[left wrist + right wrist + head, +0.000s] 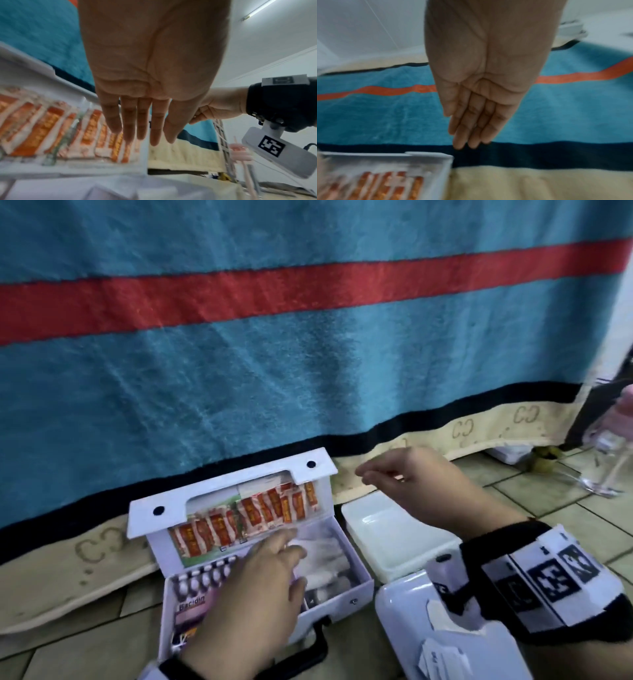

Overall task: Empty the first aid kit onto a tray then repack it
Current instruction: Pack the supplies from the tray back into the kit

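Observation:
The white first aid kit (356, 587) stands open on the tiled floor, its lid (219, 491) raised against the blanket. Orange sachets (253, 518) fill the lid pocket. Inside lie a row of white vials (205, 573), a pink box (193, 607) and white rolls (325, 556). My left hand (287, 542) reaches over the contents with straight fingers (142, 132), holding nothing; the sachets (42, 128) show behind them. My right hand (366, 474) hovers above the white tray (387, 532), fingers (469, 135) extended and empty. The tray looks bare. The kit lid (385, 158) sits lower left in the right wrist view.
A teal blanket (274, 354) with a red stripe hangs behind the kit. A clear glass vessel (606, 467) stands on the tiles at far right. The kit's black handle (308, 645) faces me. A white wrist camera housing (445, 628) blocks the lower right.

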Motion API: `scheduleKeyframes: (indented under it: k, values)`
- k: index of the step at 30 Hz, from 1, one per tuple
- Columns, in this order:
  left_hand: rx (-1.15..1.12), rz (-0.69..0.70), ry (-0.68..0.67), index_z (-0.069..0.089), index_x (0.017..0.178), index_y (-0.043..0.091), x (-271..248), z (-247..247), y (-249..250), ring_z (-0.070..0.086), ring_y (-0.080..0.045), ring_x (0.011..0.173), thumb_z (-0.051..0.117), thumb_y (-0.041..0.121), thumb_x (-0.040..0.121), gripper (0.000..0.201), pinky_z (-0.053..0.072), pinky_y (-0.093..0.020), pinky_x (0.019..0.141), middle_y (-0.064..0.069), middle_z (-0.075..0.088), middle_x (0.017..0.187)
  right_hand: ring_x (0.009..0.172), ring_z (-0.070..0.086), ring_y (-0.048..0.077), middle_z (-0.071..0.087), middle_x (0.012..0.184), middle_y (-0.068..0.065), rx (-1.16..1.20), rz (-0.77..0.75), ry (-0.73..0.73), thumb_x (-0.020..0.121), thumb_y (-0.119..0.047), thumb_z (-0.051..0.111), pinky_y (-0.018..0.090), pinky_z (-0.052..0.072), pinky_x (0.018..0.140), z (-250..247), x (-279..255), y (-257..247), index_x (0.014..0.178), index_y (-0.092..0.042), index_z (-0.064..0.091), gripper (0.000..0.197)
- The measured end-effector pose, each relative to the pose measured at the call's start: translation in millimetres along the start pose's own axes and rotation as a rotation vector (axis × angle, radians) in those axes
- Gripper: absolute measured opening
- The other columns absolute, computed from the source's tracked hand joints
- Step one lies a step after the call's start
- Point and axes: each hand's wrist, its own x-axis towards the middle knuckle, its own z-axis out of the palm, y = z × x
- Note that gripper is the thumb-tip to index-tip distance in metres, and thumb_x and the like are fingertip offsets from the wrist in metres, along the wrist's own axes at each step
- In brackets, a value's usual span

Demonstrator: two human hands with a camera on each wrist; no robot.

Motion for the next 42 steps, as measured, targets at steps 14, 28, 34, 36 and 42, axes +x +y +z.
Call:
scheduleKeyframes:
  k: [14,28,34,36,42]
  values:
    - [0.144,-0.011,-0.174,0.063,0.095,0.027,-8.8,28.2,20.0,0.060,-0.014,0.096,0.056,0.019,0.076,0.021,0.051,-0.030,0.079,0.009,0.062,0.098,0.116,0.055,0.021,0.059,0.127,0.005,-0.606,0.383,-0.596,0.096,-0.026,0.044,0.027,0.038,0.094,23.0,-116.7,108.5,0.131,-0.016,0.046,0.037]
    - [0.080,-0.059,-0.107,0.064,0.094,0.033,-7.5,32.7,15.8,0.062,-0.006,0.092,0.052,0.012,0.077,0.030,0.051,-0.026,0.076,0.012,0.066,0.096,0.107,0.057,0.030,0.054,0.120,0.011,-0.661,0.428,-0.517,0.089,-0.017,0.051,0.035,0.043,0.080,38.6,-101.6,97.8,0.124,-0.018,0.045,0.036]
    - [0.057,-0.054,-0.090,0.064,0.093,0.033,-7.2,34.8,14.3,0.062,-0.003,0.089,0.053,0.009,0.077,0.031,0.049,-0.025,0.073,0.012,0.066,0.096,0.108,0.059,0.024,0.057,0.120,0.006,-0.663,0.419,-0.553,0.080,-0.015,0.065,0.030,0.045,0.084,32.9,-90.4,98.8,0.117,-0.018,0.057,0.038]
    - [0.044,-0.055,-0.092,0.064,0.092,0.032,-6.6,35.2,12.9,0.062,-0.004,0.090,0.052,0.008,0.078,0.031,0.050,-0.025,0.074,0.012,0.066,0.096,0.103,0.062,0.024,0.060,0.115,0.006,-0.688,0.413,-0.587,0.076,-0.017,0.069,0.030,0.048,0.079,32.9,-87.8,100.5,0.108,-0.017,0.064,0.033]
    - [0.031,-0.046,-0.099,0.063,0.092,0.032,-5.5,33.4,12.8,0.061,-0.005,0.092,0.051,0.006,0.080,0.032,0.050,-0.026,0.075,0.012,0.065,0.095,0.086,0.061,0.021,0.065,0.094,0.004,-0.641,0.451,-0.597,0.074,-0.026,0.069,0.029,0.050,0.075,27.6,-85.8,105.2,0.071,-0.022,0.055,0.015]
